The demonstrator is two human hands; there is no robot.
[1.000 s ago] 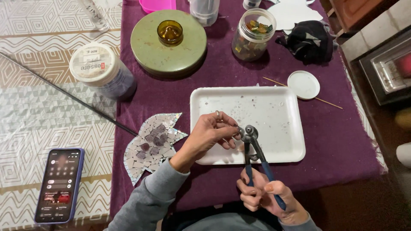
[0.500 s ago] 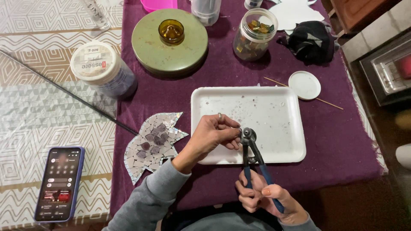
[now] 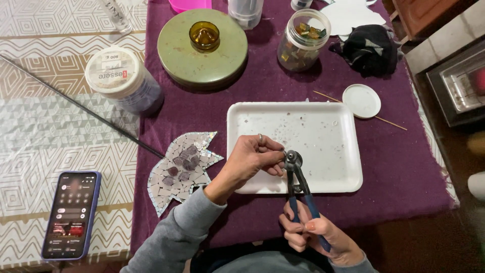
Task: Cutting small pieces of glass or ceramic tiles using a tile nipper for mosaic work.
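Both hands busy: your left hand (image 3: 255,159) pinches a small piece at the nippers (image 3: 298,182), right hand (image 3: 316,235) squeezing handles; mosaic leaf (image 3: 182,167) only centre-filled.

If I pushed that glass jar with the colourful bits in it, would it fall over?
Probably not easily: the glass jar is squat, stands upright and looks about half full, so likely heavy for its size. It has no lid, so a tip would spill pieces. Being glass, it could break.

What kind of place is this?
Probably a craft table at home, set up for mosaic work: a half-tiled mosaic leaf, a jar of glass bits, and nippers over a white tray.
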